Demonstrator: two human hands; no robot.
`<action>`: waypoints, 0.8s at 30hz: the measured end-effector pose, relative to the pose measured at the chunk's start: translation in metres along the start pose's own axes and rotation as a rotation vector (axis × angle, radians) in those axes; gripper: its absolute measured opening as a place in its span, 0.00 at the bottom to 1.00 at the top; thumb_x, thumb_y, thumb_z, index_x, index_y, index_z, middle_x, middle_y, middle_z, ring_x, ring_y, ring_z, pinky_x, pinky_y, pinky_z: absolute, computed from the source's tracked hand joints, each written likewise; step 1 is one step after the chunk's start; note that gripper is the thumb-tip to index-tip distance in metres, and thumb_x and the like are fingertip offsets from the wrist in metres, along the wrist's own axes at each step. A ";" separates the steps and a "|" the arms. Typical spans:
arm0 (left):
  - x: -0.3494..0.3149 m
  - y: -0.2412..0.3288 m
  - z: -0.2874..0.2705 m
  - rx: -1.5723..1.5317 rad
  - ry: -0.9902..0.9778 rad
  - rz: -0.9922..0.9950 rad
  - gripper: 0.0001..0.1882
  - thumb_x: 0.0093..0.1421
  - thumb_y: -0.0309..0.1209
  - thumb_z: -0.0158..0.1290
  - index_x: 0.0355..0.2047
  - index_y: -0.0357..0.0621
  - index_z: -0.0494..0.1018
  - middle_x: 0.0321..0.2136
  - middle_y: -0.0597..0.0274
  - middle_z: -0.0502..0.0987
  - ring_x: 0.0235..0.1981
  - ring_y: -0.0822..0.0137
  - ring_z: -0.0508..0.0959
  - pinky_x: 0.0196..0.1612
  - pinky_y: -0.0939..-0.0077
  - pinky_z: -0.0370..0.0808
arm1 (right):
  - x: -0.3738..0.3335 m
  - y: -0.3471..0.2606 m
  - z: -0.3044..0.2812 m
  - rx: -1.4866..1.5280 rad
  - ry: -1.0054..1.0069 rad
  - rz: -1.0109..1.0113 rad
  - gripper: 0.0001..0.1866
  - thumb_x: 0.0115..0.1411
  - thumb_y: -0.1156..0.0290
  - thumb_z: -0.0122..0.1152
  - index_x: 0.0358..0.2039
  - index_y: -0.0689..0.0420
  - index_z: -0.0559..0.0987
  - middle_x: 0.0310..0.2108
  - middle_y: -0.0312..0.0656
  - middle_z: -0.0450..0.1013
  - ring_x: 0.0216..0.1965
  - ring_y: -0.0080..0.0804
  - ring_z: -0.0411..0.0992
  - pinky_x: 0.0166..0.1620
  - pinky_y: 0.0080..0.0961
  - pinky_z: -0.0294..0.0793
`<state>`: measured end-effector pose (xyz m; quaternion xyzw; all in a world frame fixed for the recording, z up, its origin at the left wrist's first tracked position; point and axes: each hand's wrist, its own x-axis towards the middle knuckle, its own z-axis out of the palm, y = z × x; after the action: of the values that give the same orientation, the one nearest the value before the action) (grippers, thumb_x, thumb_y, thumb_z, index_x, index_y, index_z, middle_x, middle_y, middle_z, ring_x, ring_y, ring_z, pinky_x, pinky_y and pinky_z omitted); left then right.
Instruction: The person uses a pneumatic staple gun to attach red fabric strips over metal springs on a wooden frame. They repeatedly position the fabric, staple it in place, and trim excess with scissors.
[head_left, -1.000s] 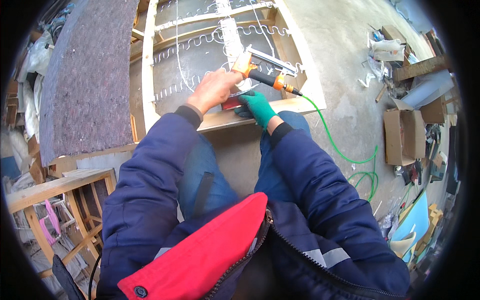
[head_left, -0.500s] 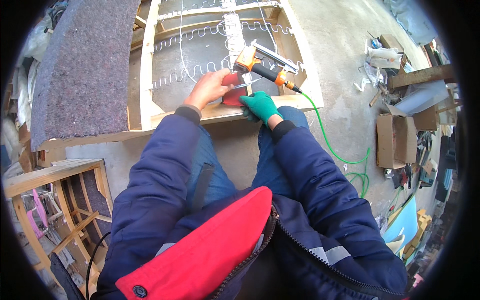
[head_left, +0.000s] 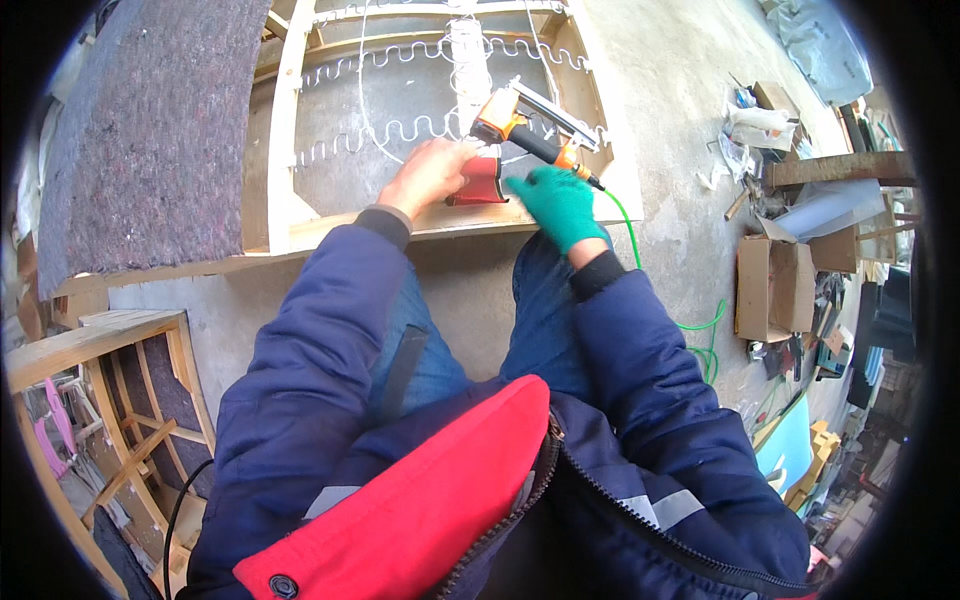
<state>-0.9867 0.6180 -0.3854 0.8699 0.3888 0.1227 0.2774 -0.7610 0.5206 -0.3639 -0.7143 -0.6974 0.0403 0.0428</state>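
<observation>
A red piece with a dark edge (head_left: 480, 182), perhaps a folded strip or small box, stands at the front rail of a wooden frame (head_left: 415, 226). My bare left hand (head_left: 425, 180) is closed on its left side. In a green glove, my right hand (head_left: 556, 205) is apart from the red piece, thumb stretched out toward it. Its other fingers are partly hidden, close under the orange and black staple gun (head_left: 535, 142). The gun lies on the frame beyond both hands, tilted, its green air hose (head_left: 633, 235) trailing down to the right.
Wavy metal springs (head_left: 400, 128) and a white band (head_left: 468, 60) span the frame. Grey felt (head_left: 150, 140) covers a panel at left. Another wooden frame (head_left: 110, 345) stands lower left. Rightward lie a cardboard box (head_left: 772, 290), a beam (head_left: 840, 170) and scraps.
My right hand has let go of the red piece and moved right and up toward the staple gun's handle. My left hand keeps hold, and the red piece has turned slightly.
</observation>
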 end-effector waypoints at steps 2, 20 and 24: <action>-0.002 0.002 0.001 -0.036 0.002 0.000 0.12 0.55 0.22 0.59 0.40 0.44 0.80 0.38 0.44 0.84 0.44 0.40 0.84 0.46 0.46 0.80 | 0.016 0.016 -0.013 0.188 0.121 0.156 0.16 0.66 0.52 0.67 0.41 0.53 0.84 0.35 0.49 0.83 0.39 0.53 0.83 0.42 0.43 0.81; -0.007 0.005 0.019 0.085 0.198 0.061 0.13 0.55 0.19 0.57 0.41 0.43 0.75 0.37 0.48 0.81 0.45 0.41 0.81 0.49 0.48 0.78 | -0.015 0.076 -0.136 1.351 -0.189 0.123 0.22 0.67 0.63 0.69 0.54 0.64 0.79 0.33 0.43 0.82 0.30 0.23 0.81 0.31 0.20 0.80; -0.010 0.010 0.015 0.047 0.205 0.059 0.12 0.56 0.20 0.57 0.42 0.42 0.75 0.38 0.45 0.82 0.45 0.38 0.82 0.48 0.46 0.79 | -0.044 0.057 -0.165 1.393 -0.698 0.520 0.18 0.67 0.68 0.70 0.52 0.63 0.78 0.35 0.40 0.82 0.28 0.25 0.81 0.33 0.23 0.85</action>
<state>-0.9811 0.5994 -0.3918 0.8701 0.3922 0.2099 0.2122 -0.6863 0.4747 -0.2071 -0.6093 -0.2978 0.6924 0.2462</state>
